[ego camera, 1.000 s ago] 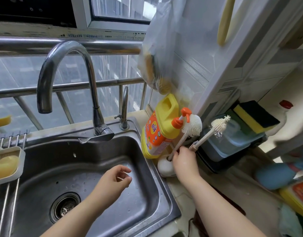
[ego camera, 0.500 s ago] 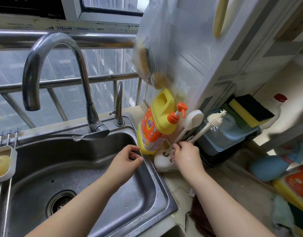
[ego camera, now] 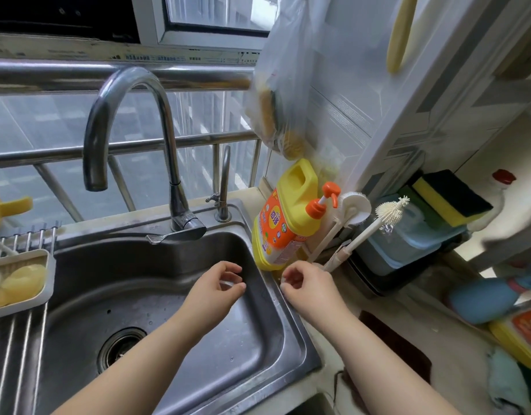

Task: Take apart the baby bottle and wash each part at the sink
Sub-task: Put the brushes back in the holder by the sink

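My left hand (ego camera: 219,283) pinches a small clear bottle part (ego camera: 228,283) over the steel sink (ego camera: 174,283), my right hand (ego camera: 306,284) curled beside it, holding nothing I can see, nearer the white silicone brush (ego camera: 378,218) leaning up-right.

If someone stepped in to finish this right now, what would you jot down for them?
Left hand: over the sink, fingers curled round what looks like a small clear part; too small to name.
Right hand: at the sink's right edge, fingers loosely curled, nothing visibly held.
Two white bottle brushes lean beside the yellow dish soap bottle, right of the sink.
Faucet is not running. No bottle body in view.
Done: unclear; at least one small part seems to be off.
Left: pick up a brush, add soap, wash and rinse each part.
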Motion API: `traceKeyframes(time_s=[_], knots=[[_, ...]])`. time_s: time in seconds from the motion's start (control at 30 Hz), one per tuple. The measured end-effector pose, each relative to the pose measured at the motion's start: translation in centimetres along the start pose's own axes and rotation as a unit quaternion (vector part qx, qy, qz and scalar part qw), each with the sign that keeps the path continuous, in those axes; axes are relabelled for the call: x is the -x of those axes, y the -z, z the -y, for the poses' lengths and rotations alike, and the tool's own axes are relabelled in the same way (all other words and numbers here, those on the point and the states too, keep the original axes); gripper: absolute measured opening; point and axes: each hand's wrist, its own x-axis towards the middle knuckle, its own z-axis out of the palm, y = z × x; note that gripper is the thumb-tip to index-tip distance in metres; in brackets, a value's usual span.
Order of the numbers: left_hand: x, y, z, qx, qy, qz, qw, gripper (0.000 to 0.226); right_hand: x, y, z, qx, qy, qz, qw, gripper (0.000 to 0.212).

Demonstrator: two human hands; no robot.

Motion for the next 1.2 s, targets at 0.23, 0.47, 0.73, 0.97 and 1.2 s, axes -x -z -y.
traceKeyframes(time_s=[0.23, 0.47, 0.73, 0.97, 1.2], knots=[[3.0, 4.2, 3.8, -0.120, 0.058, -0.060, 0.989, 0.012, 0.8, -6.2, 3.0, 0.033, 0.070, 0.072, 0.994, 0.014], [4.8, 4.8, 7.7, -0.148, 0.146, 0.034, 0.977, 0.060, 3.0, -9.2, 1.9, 0.073, 0.050, 0.237, 0.968, 0.054], [3.0, 1.0, 3.6, -0.081, 0.079, 0.016, 0.993, 0.043, 3.9, -0.5, 2.0, 0.056, 0.110, -0.016, 0.992, 0.032], [1.0, 1.5, -3.6, -0.008, -0.049, -0.001, 0.999, 0.039, -1.3, 11.1, 10.4, 0.149, 0.165, -0.167, 0.961, 0.033], [-0.2, 4.6, -8.3, -0.026, -0.128, -0.008, 0.991, 0.030, -6.2, 10.1, 12.5, 0.322, 0.018, -0.086, 0.943, 0.027]])
